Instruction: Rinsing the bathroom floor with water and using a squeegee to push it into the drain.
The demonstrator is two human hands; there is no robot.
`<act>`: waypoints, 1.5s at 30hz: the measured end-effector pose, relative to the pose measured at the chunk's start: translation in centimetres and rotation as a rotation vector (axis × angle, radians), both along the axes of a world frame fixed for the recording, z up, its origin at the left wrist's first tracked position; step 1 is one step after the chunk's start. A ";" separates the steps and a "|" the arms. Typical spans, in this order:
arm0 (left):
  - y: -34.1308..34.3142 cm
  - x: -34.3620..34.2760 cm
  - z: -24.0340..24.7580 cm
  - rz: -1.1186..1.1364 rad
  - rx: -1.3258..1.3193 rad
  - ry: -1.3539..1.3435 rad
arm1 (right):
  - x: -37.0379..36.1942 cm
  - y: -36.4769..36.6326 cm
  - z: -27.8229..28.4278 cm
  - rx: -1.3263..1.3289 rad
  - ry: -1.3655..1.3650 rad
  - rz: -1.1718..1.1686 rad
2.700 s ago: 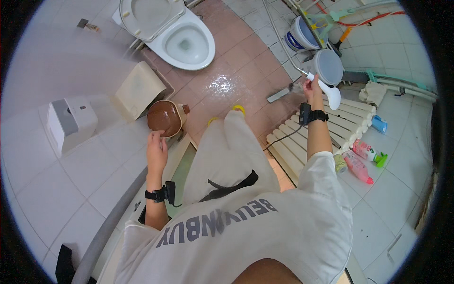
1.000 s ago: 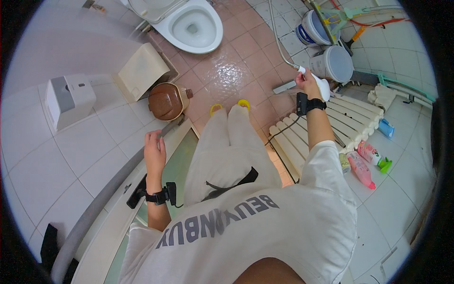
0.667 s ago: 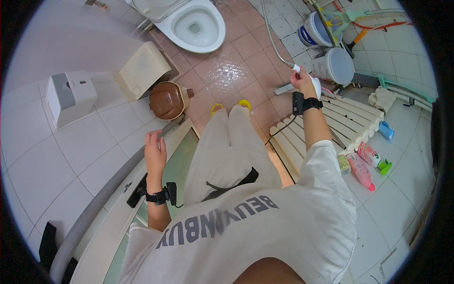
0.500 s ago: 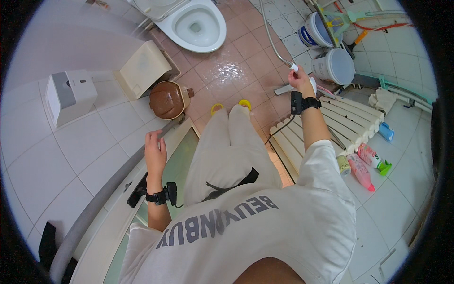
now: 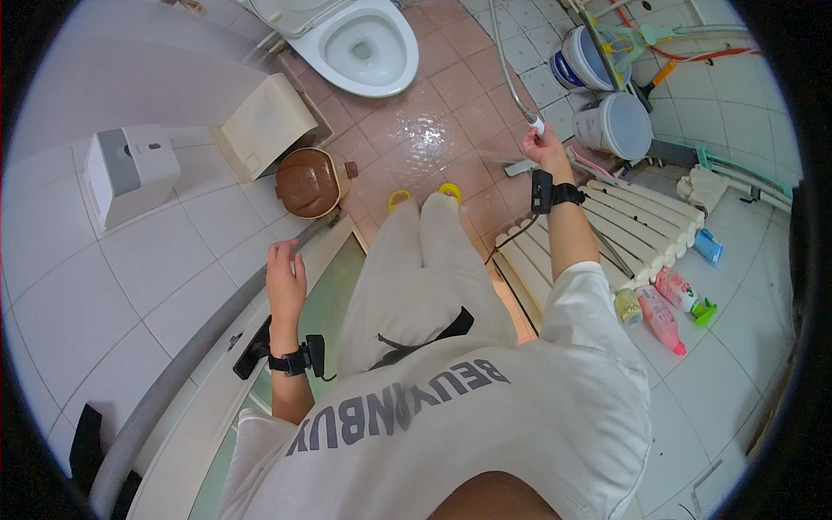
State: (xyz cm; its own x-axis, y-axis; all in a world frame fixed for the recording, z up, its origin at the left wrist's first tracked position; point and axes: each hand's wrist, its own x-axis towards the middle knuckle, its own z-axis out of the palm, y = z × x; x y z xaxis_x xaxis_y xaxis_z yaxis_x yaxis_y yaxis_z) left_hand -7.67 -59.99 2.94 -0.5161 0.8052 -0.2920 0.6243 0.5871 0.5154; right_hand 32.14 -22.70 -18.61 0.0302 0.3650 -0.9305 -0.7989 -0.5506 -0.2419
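Observation:
My right hand (image 5: 546, 151) is closed round the white handle of a hand shower (image 5: 538, 127), out in front of me over the pink tiles. A flexible metal hose (image 5: 505, 68) runs up from the handle. The shower's head is mostly hidden by my hand; faint pale streaks, like water spray, reach left from beside it. My left hand (image 5: 286, 276) hangs with its fingers loosely bent and apart, holding nothing, above a grey pipe (image 5: 204, 338) and a white door frame. Both wrists wear black straps with small devices.
Wet pink floor tiles (image 5: 425, 130) shine ahead. Beyond them is a white toilet (image 5: 362, 52); left stands a brown-lidded bin (image 5: 308, 184). At right are a white bucket (image 5: 620, 126), a slatted white board (image 5: 633, 221), and a pink bottle (image 5: 663, 321) among other containers.
My right hand has turned slightly, and the hose has swung a little to the right. Pale streaks now show left of the hand. My left hand has hardly moved.

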 end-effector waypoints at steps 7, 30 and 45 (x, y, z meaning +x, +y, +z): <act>0.4 0.1 0.3 -0.002 -0.012 0.016 | -0.4 0.0 0.3 -0.016 0.047 -0.096; 2.2 0.7 0.3 -0.018 -0.018 0.004 | 0.2 0.6 -0.6 0.041 0.197 -0.112; 3.4 1.6 0.7 -0.023 -0.045 0.017 | 5.1 3.1 -1.4 0.178 -0.011 -0.240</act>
